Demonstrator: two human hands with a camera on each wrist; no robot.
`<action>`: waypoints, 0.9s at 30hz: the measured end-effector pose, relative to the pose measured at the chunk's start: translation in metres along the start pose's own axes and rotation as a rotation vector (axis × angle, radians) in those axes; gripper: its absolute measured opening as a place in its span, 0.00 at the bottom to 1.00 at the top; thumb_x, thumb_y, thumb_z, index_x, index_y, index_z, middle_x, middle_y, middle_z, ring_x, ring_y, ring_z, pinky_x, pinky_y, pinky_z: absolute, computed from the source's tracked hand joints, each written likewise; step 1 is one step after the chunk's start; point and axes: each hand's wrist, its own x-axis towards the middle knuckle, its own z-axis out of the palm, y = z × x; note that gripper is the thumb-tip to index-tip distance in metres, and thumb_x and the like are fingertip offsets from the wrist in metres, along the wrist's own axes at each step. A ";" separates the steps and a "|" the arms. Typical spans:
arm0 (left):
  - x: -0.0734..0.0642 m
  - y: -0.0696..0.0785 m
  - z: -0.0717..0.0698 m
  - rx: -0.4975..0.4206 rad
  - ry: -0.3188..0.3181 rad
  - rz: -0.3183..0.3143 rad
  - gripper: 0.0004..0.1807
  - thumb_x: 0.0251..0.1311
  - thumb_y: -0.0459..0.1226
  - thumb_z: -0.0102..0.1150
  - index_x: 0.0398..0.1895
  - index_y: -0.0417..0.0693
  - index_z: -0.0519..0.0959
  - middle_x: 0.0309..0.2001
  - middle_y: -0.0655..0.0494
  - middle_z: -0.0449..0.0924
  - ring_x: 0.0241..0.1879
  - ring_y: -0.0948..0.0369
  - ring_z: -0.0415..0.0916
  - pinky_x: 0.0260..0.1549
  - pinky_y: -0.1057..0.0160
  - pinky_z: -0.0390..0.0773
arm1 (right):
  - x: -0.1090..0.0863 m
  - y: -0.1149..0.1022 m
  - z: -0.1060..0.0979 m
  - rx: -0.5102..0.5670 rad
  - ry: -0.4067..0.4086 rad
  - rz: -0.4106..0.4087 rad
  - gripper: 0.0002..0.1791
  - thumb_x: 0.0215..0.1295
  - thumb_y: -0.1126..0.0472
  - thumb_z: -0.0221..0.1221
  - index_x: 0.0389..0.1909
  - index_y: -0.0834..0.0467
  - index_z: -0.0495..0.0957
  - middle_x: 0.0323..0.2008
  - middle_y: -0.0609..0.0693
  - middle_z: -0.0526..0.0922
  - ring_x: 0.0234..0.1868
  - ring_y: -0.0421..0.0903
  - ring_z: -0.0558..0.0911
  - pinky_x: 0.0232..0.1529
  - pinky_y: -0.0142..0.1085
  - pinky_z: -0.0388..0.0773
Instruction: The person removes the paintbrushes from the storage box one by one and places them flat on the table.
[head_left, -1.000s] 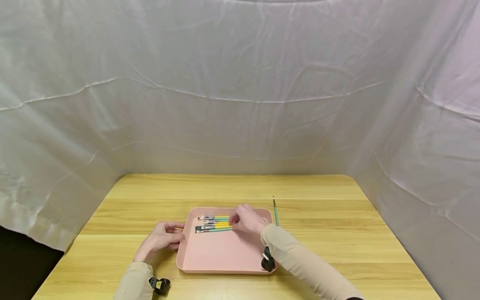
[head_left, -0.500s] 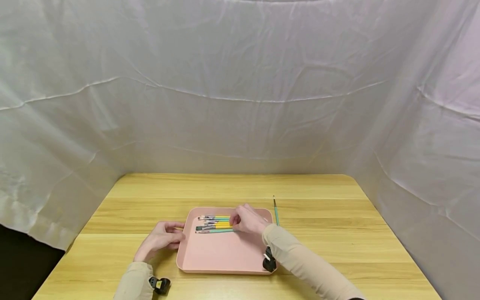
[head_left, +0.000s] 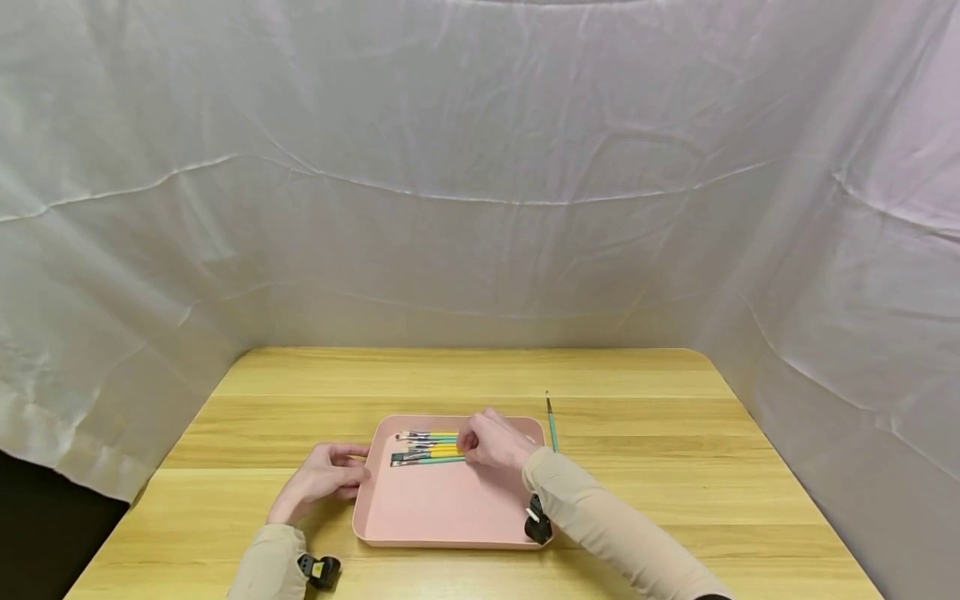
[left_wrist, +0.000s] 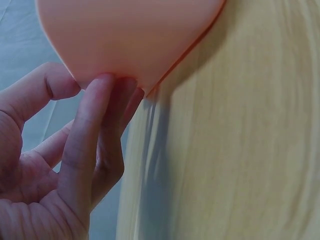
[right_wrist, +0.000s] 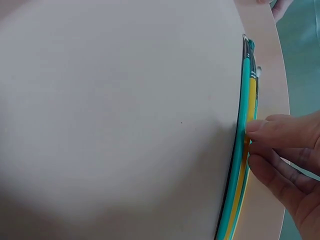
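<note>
Several paintbrushes (head_left: 427, 459) with teal and yellow handles lie side by side in a pink tray (head_left: 450, 517), bristles to the left. My right hand (head_left: 495, 437) is over their handle ends. In the right wrist view its thumb and bent fingers (right_wrist: 272, 132) pinch at a yellow-handled paintbrush (right_wrist: 251, 95), against a teal paintbrush (right_wrist: 243, 100). My left hand (head_left: 322, 479) is at the tray's left side. In the left wrist view its thumb and fingertips (left_wrist: 102, 87) touch the outside of the tray wall (left_wrist: 130, 40).
One teal paintbrush (head_left: 552, 425) lies on the wooden table (head_left: 660, 450) just beyond the tray's right side, bristles pointing away. A grey cloth curtain (head_left: 480, 250) hangs around the back and sides of the table.
The right hand shifts slightly right and then back left, and the nearest teal paintbrush slides slightly with it. The left hand and the tray stay in place.
</note>
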 end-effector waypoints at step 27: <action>-0.001 0.001 0.000 -0.007 -0.001 -0.002 0.32 0.56 0.28 0.62 0.63 0.20 0.68 0.39 0.46 0.85 0.35 0.62 0.83 0.34 0.63 0.89 | 0.000 0.000 0.006 -0.016 -0.090 0.012 0.08 0.52 0.72 0.67 0.32 0.59 0.89 0.26 0.47 0.87 0.26 0.29 0.75 0.32 0.21 0.76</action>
